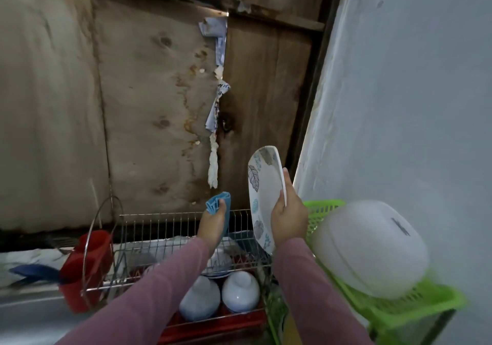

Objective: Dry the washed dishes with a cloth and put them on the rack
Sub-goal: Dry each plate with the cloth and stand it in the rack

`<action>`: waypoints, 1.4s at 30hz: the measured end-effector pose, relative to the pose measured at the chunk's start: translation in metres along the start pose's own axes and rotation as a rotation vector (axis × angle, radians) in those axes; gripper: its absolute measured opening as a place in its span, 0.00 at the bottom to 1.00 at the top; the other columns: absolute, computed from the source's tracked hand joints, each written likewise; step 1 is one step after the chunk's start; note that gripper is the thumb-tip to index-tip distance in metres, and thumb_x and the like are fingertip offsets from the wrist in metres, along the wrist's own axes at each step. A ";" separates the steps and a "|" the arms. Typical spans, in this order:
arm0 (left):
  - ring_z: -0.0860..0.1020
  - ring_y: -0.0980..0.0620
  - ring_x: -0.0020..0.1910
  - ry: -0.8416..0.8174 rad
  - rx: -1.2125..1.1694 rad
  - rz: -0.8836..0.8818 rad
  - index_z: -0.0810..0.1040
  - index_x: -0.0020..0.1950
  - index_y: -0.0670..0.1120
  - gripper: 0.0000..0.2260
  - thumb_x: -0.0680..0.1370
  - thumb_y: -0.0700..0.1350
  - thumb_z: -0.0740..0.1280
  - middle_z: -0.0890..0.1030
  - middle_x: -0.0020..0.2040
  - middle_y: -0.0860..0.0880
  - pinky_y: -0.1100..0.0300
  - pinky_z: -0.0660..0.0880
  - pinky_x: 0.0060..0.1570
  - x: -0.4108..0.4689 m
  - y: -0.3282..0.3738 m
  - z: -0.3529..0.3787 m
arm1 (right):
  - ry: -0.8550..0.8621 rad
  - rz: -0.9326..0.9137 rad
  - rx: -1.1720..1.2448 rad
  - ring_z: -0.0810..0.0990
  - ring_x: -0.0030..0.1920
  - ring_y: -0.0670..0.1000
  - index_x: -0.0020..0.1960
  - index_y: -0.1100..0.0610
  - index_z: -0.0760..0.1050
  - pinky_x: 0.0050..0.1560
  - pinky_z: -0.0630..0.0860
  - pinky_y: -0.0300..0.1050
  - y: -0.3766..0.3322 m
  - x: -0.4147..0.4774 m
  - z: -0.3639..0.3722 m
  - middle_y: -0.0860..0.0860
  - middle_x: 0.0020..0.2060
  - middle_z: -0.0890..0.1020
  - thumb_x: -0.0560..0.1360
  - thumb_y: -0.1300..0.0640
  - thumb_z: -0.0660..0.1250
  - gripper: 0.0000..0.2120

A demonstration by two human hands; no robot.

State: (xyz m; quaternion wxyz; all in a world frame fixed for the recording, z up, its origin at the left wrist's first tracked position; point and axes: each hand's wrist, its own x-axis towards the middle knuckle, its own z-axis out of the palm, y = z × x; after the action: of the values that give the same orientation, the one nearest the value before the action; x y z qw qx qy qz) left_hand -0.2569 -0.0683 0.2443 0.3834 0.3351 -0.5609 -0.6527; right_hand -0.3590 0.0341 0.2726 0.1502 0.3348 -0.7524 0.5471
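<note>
My right hand (288, 218) grips the right rim of a white plate (262, 185) with grey and blue leaf prints, held upright on edge above the rack's right end. My left hand (213, 223) holds a folded blue cloth (218, 203) a short way left of the plate, apart from it. Below both hands stands the wire dish rack (159, 227) on a red tray. Two white bowls (241, 291) lie upside down at its front, and more dishes lie behind my left arm, partly hidden.
A red cutlery holder (85, 262) hangs on the rack's left end. A green plastic basket (394, 310) at the right carries a large white upturned bowl (370, 248). A stained board wall rises behind, a pale wall at the right.
</note>
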 end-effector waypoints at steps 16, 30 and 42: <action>0.76 0.46 0.46 0.075 -0.007 0.011 0.73 0.55 0.51 0.07 0.84 0.52 0.58 0.77 0.46 0.47 0.50 0.74 0.50 -0.013 -0.009 0.017 | -0.006 -0.241 -0.056 0.74 0.67 0.58 0.72 0.59 0.69 0.64 0.75 0.56 -0.018 -0.008 -0.011 0.56 0.66 0.76 0.81 0.49 0.58 0.23; 0.77 0.46 0.57 0.166 -0.040 0.081 0.72 0.64 0.53 0.13 0.83 0.55 0.58 0.78 0.59 0.45 0.52 0.76 0.53 -0.076 0.000 -0.056 | -0.454 -0.172 0.220 0.70 0.70 0.49 0.75 0.53 0.64 0.67 0.71 0.47 -0.037 -0.092 0.006 0.50 0.70 0.73 0.82 0.50 0.61 0.23; 0.80 0.53 0.51 0.292 -0.065 0.085 0.74 0.63 0.54 0.10 0.83 0.50 0.60 0.80 0.55 0.51 0.65 0.78 0.43 -0.203 -0.022 -0.225 | -0.722 0.219 0.500 0.77 0.53 0.43 0.59 0.50 0.74 0.47 0.69 0.30 -0.108 -0.231 0.057 0.44 0.51 0.79 0.82 0.53 0.61 0.08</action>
State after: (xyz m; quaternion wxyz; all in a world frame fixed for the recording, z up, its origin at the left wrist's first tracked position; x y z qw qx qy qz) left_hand 0.0336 0.0044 0.1907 0.4988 0.3897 -0.4915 -0.5981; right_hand -0.1099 0.0404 0.1931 -0.2662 0.4484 -0.6323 0.5729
